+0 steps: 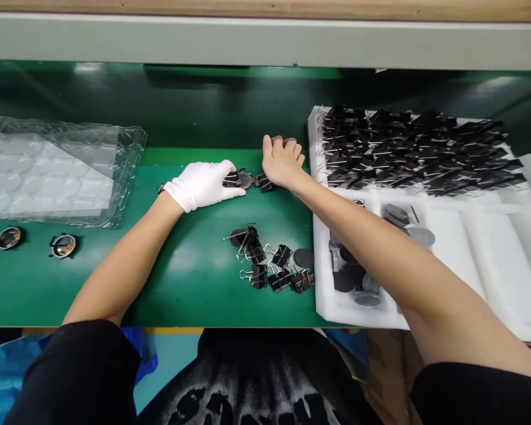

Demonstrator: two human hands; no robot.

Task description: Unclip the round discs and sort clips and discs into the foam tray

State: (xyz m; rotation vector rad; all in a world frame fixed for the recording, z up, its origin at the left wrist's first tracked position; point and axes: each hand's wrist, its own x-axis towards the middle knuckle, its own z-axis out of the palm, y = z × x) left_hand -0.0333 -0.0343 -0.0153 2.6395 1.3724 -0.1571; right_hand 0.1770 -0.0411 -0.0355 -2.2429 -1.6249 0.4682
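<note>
Left grip: it wears a white glove, the left grip [201,186], and its thumb and fingers close on a small round piece [244,180] with black clip parts on it.
Round piece: it sits at the fingertips of the left grip, on the side that faces the other hand, and looks gray with a thin rim.
Right grip: it is bare, the right grip [283,160], with bent fingers. Something dark shows behind the fingers, but I cannot tell if they pinch it.
Black clip: one black clip [264,183] is between the two grips, right next to the right grip; I cannot tell if they touch.
Loose clips: a messy bunch of loose clips [259,276] with silver wire arms lies nearer the body than both grips.
Dark discs: two flat dark discs [304,257] lie by that bunch, one at each side.
White tray: to the right of the right grip is a big white tray [451,230]. Its far part has rows of black clips [402,147]. Its near part has gray and black discs [367,297], partly under the right arm.
Clear trays: thin clear trays [130,195] lie to the left of the left grip.
Ring pieces: two shiny ring pieces [63,246] lie left of the left grip and nearer the body, apart from each other.
Worktop: the worktop [181,283] under the grips is green.
</note>
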